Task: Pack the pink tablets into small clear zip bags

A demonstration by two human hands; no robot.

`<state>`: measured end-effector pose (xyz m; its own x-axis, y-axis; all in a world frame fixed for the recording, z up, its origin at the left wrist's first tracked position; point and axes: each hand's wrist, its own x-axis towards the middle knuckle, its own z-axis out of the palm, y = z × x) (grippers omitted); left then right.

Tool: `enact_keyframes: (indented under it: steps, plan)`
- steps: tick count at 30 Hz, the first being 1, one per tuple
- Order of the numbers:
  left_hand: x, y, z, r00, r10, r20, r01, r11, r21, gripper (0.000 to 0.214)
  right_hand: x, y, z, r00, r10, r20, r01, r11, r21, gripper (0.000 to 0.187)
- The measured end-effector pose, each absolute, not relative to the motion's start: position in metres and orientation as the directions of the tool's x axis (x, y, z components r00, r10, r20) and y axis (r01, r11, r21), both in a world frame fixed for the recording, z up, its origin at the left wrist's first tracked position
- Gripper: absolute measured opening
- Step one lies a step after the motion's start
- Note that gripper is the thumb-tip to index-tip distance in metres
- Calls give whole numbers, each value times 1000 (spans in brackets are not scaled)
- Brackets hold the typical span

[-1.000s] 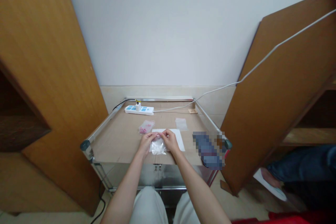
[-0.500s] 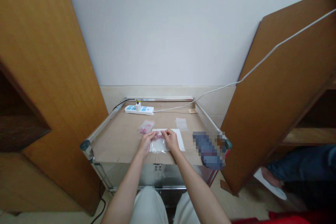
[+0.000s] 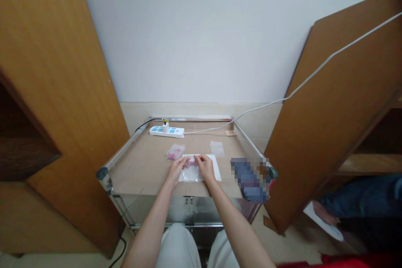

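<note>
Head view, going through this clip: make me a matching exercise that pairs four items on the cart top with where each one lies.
Items:
1. Power strip
2. Small plastic bag of pink pieces
3. Clear plastic bag with nothing visible inside
4. White sheet of paper

Places:
A. Under the left hand and the right hand
B. Along the far edge, with a plug in it
C. Beyond the sheet, towards its right side
D. Beside the sheet's far left corner

Pairs: 1-B, 2-D, 3-C, 4-A
</note>
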<state>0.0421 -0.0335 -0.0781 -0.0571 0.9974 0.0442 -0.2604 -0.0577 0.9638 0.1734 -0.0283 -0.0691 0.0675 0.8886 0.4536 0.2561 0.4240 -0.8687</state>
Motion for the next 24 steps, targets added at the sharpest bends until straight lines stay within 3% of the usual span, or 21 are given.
enact_keyframes:
  steps: [7,15,24]
  plan:
    - [41,-31,-82,-146,985,94,-299,-134,945,39,174,-29,-69,158,861,483,175,457,-872,28]
    - [42,-31,-81,-185,980,66,-356,-129,926,44,174,-31,-71,20,902,431,154,423,-893,33]
    - [39,-32,-81,-175,983,48,-387,-114,915,50,174,-24,-73,178,931,318,-27,328,-944,30]
